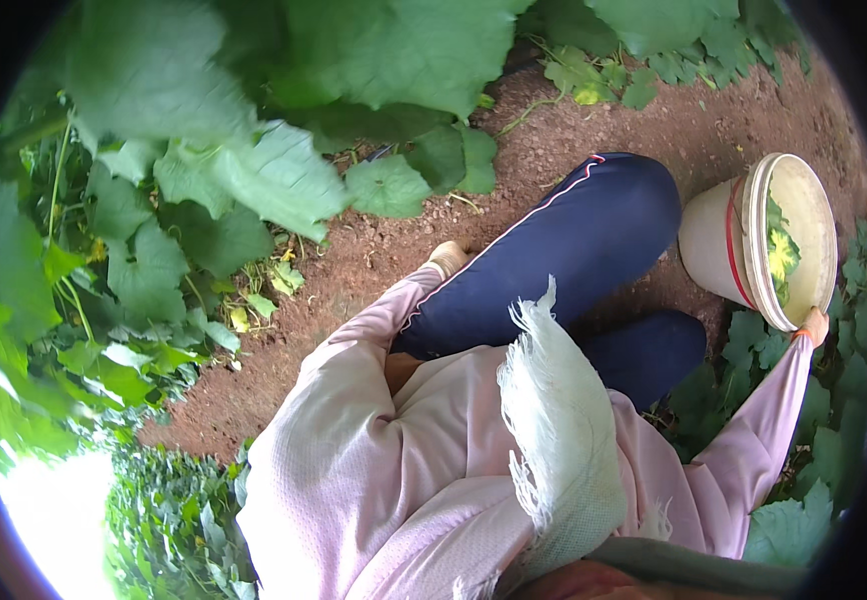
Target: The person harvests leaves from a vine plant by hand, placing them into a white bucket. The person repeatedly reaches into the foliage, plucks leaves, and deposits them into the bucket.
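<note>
A whitish plastic bucket (709,245) with a red band stands tilted on the soil at the right, its mouth turned toward the right. Inside it lies a green leaf with a yellow patch (781,255). My right hand (814,327) grips the bucket's rim at its lower edge. Beside my bent leg in dark blue trousers (574,240), my left hand (449,258) is low, close to the bare ground. Its fingers are mostly hidden behind the leg, so what it holds, if anything, does not show.
Large green leaves (384,60) hang close over the upper left, with vines below. Reddish-brown soil (344,270) runs between the plant rows. More broad leaves (794,520) grow at the lower right. A frayed pale cloth (559,430) hangs over my pink shirt.
</note>
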A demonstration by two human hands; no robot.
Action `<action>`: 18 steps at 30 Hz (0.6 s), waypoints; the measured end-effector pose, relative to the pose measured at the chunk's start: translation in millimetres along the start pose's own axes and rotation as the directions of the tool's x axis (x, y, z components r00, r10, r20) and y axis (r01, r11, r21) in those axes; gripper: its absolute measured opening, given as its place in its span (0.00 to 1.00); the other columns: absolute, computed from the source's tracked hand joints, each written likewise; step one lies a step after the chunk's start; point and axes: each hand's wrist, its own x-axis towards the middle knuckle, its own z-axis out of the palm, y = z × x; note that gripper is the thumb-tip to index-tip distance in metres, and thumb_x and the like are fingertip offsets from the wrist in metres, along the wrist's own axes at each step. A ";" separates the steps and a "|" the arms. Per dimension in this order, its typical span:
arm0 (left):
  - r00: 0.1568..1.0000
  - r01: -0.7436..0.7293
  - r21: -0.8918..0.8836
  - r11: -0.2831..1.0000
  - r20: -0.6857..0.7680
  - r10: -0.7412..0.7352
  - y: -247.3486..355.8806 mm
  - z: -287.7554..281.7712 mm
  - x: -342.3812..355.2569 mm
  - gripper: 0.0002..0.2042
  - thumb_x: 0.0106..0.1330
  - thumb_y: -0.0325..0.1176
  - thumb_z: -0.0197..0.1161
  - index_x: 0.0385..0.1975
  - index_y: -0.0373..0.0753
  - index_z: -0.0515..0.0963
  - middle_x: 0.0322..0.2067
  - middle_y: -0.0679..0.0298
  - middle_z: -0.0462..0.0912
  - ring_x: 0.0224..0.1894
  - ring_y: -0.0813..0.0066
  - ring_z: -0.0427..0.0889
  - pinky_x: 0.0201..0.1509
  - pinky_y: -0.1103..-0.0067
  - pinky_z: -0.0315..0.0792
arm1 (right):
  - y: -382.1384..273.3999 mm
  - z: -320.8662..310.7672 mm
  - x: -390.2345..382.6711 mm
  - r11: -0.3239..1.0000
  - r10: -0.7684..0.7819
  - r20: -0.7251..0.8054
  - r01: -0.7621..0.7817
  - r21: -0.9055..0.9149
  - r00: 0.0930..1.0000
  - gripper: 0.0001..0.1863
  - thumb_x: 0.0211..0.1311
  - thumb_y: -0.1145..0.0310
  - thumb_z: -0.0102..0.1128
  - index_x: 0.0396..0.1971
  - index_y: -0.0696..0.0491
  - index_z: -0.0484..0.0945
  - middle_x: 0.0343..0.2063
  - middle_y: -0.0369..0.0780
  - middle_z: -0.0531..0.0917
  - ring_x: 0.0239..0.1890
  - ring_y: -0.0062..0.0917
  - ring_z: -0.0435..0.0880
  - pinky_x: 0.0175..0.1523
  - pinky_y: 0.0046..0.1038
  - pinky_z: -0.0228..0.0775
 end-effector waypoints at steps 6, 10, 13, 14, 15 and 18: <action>0.998 -0.002 0.044 0.999 0.057 -0.001 3.6 -7.3 -2.8 0.20 0.53 0.42 0.66 0.46 0.43 0.79 0.35 0.54 0.84 0.40 0.67 0.82 0.44 0.75 0.73 | 12.4 -14.8 18.3 0.993 -0.026 -0.069 0.033 0.110 0.997 0.29 0.47 0.58 0.49 0.50 0.57 0.75 0.45 0.49 0.80 0.49 0.39 0.78 0.53 0.34 0.66; 0.992 0.025 -0.543 0.839 -0.090 -0.087 -55.2 -6.3 -24.0 0.19 0.58 0.32 0.61 0.51 0.40 0.75 0.38 0.55 0.83 0.39 0.62 0.82 0.43 0.75 0.75 | -6.1 2.5 -4.5 0.987 -0.021 -0.010 0.023 0.161 1.000 0.28 0.47 0.58 0.49 0.49 0.58 0.75 0.44 0.49 0.81 0.47 0.39 0.79 0.53 0.34 0.66; 0.916 -0.004 -0.992 0.129 -0.055 -0.398 -73.4 -27.5 -34.3 0.29 0.58 0.25 0.55 0.62 0.37 0.59 0.47 0.52 0.76 0.48 0.52 0.76 0.52 0.59 0.71 | -13.7 11.5 -21.2 0.990 -0.019 -0.008 0.020 0.143 1.000 0.28 0.47 0.59 0.49 0.47 0.59 0.76 0.43 0.50 0.81 0.46 0.39 0.80 0.51 0.33 0.67; 0.865 -0.125 -0.992 -0.001 -0.109 -0.490 -63.7 -38.2 -41.9 0.30 0.57 0.25 0.54 0.63 0.37 0.56 0.51 0.50 0.73 0.54 0.51 0.72 0.56 0.55 0.67 | -11.8 9.0 -20.9 0.997 -0.053 -0.032 0.055 0.055 0.998 0.28 0.47 0.59 0.49 0.47 0.60 0.76 0.43 0.50 0.81 0.46 0.39 0.80 0.51 0.33 0.67; 0.884 -0.196 -0.977 -0.084 -0.139 -0.447 -71.9 -49.3 -42.6 0.32 0.55 0.26 0.54 0.63 0.37 0.55 0.54 0.51 0.69 0.60 0.51 0.65 0.61 0.54 0.60 | -10.7 10.6 -21.2 0.995 -0.050 -0.030 0.053 0.089 0.998 0.28 0.47 0.58 0.49 0.47 0.60 0.76 0.43 0.51 0.81 0.46 0.40 0.80 0.51 0.34 0.67; 0.942 -0.249 -0.917 -0.311 -0.155 -0.298 -56.0 -81.3 -42.8 0.24 0.45 0.28 0.54 0.48 0.37 0.66 0.59 0.53 0.66 0.66 0.51 0.55 0.67 0.54 0.49 | 11.0 -4.3 -1.6 0.996 -0.052 -0.058 0.056 0.072 0.997 0.28 0.47 0.57 0.49 0.46 0.60 0.76 0.43 0.51 0.81 0.46 0.41 0.79 0.51 0.34 0.67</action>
